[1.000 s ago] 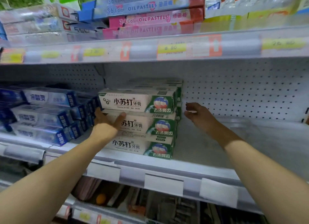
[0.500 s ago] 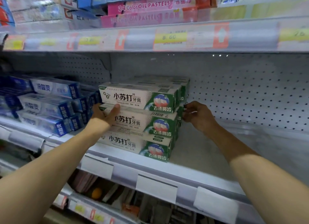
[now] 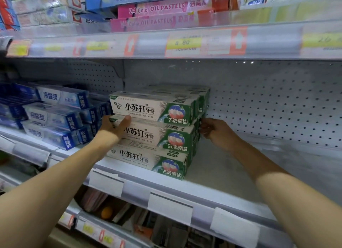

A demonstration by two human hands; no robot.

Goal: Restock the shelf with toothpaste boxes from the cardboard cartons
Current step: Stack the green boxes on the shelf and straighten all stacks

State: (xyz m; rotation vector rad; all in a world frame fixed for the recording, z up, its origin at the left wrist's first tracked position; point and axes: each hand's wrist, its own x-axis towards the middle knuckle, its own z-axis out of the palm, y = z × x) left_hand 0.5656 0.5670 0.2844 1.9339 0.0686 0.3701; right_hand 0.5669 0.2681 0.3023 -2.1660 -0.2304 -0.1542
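White-and-green toothpaste boxes point(image 3: 153, 107) are stacked three high, several rows deep, on the middle shelf point(image 3: 218, 175). My left hand point(image 3: 112, 127) holds the left end of the front middle box point(image 3: 148, 135), with the thumb across its front face and the fingers hidden behind it. My right hand point(image 3: 214, 132) is at the stack's right side, bent fingertips touching the end flaps of the middle layer. The bottom box point(image 3: 140, 158) lies at the shelf's front edge. No cardboard carton is in view.
Blue toothpaste boxes point(image 3: 53, 116) fill the shelf left of the stack. Bare shelf floor and pegboard back wall point(image 3: 277, 103) lie to the right. Oil pastel boxes point(image 3: 162, 9) sit on the upper shelf above a price rail point(image 3: 185, 44). Mixed goods point(image 3: 111, 210) sit below.
My right hand has moved left from the bare shelf until it touches the stack's right end. My left hand has shifted up onto the middle box's left end.
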